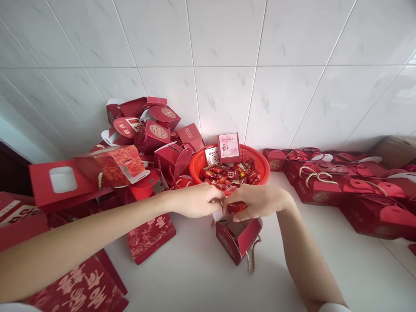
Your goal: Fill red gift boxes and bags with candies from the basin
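An open red gift box [238, 236] with a rope handle stands on the white table. Just over its opening, my right hand [260, 201] curls its fingers round red-wrapped candy [238, 207]. My left hand [198, 200] is beside it at the box's far left edge, fingers bent and closed; what they grip, if anything, is hidden. Behind both hands sits a red plastic basket [264, 167] with wrapped candies [232, 174] and a pink printed card [229, 147] standing in it.
Red boxes [159, 132] are piled at the left, and larger printed boxes [151, 236] lie nearer on that side. Rows of closed red boxes [320, 186] stand at the right. A white tiled wall [224, 95] rises behind the table [195, 273].
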The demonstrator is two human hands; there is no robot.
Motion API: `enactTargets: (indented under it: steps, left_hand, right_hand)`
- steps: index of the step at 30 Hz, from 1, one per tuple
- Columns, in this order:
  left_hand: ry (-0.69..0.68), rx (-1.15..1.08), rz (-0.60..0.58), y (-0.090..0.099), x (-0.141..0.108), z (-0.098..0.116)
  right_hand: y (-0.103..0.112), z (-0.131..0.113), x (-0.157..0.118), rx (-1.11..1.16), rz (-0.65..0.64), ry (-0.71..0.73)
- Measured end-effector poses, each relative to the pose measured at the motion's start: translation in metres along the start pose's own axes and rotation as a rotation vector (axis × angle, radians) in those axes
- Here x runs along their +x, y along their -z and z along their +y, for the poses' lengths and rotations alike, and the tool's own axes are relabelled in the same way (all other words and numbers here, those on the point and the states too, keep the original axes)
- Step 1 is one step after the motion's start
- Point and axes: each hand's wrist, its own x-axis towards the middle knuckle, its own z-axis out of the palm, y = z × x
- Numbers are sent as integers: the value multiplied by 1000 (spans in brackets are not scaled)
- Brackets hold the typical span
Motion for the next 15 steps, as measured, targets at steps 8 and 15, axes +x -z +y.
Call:
enactTargets:
  steps: [8,15]
  left_hand:
    - [-4,112,-32,-18,-15,2]
    - [-28,134,-35,-27,-22,7]
  right_hand:
    - [1,1,-5,-70,107,-206]
    - [-3,-4,-2,-150,87,-171]
